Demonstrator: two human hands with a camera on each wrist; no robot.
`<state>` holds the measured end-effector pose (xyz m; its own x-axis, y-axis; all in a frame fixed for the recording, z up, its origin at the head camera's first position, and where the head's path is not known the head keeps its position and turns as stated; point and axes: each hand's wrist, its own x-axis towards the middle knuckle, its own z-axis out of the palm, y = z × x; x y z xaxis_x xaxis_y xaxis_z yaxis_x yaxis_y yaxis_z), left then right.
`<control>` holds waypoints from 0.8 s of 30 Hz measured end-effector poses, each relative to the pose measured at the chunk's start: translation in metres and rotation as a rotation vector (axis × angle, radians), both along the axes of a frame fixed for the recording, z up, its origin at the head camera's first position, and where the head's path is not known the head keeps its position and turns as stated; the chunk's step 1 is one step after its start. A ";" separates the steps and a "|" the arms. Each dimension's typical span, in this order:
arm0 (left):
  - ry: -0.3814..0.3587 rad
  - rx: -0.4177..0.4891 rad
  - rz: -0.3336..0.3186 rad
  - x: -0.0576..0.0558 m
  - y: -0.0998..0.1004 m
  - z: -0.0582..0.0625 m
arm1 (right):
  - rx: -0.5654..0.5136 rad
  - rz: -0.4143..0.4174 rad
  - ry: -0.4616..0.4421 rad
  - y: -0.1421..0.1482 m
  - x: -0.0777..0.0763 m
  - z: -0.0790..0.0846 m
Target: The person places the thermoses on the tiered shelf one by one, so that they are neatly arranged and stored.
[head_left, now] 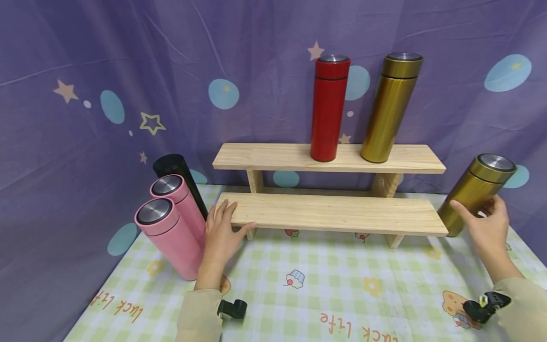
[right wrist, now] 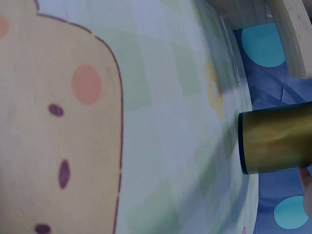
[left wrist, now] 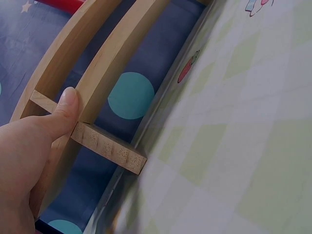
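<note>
Gripping a gold bottle [head_left: 475, 186] just beside the right end of the lower shelf [head_left: 333, 213], the person's right hand [head_left: 488, 228] sets its thumb against the front and curls its fingers round the other side. The bottle's silver lid is uppermost; from here I cannot tell whether its base touches the checked cloth [head_left: 265, 294]. The left hand [head_left: 224, 233] rests on the left end of that same shelf, fingers spread fairly straight over the top, thumb against the front edge.

Above, on the upper shelf [head_left: 265, 156], a red bottle [head_left: 329, 111] stands right of the middle, and a second gold bottle [head_left: 389, 114] stands to its right, with a gap between them. Beyond the left hand, a near pink bottle [head_left: 171, 240], a farther pink bottle [head_left: 186, 209] and a black bottle [head_left: 186, 175] cluster close together. Behind everything hangs a purple curtain [head_left: 265, 38] printed with stars and blue ovals.
</note>
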<state>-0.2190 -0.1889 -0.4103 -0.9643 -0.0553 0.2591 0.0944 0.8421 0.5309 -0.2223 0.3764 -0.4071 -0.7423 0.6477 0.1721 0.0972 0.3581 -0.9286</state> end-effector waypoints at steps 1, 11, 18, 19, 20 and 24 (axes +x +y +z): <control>0.000 0.001 0.001 0.000 0.000 0.000 | 0.002 -0.004 -0.003 0.000 0.000 0.000; 0.010 -0.009 0.003 0.000 0.002 0.000 | -0.004 -0.028 -0.012 -0.002 0.005 0.005; -0.013 -0.012 0.003 0.000 0.002 0.000 | 0.039 -0.042 0.065 -0.001 0.011 0.010; -0.016 -0.011 0.003 0.000 0.001 0.000 | 0.039 -0.039 0.074 -0.001 0.012 0.012; -0.019 -0.012 0.004 0.000 0.001 0.001 | 0.045 -0.039 0.081 -0.001 0.013 0.014; -0.021 -0.010 0.004 0.001 0.001 0.002 | 0.087 -0.032 0.120 -0.002 0.018 0.023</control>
<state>-0.2182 -0.1878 -0.4088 -0.9694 -0.0568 0.2390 0.0796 0.8478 0.5243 -0.2038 0.3749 -0.3838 -0.6919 0.6497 0.3150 -0.0003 0.4360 -0.8999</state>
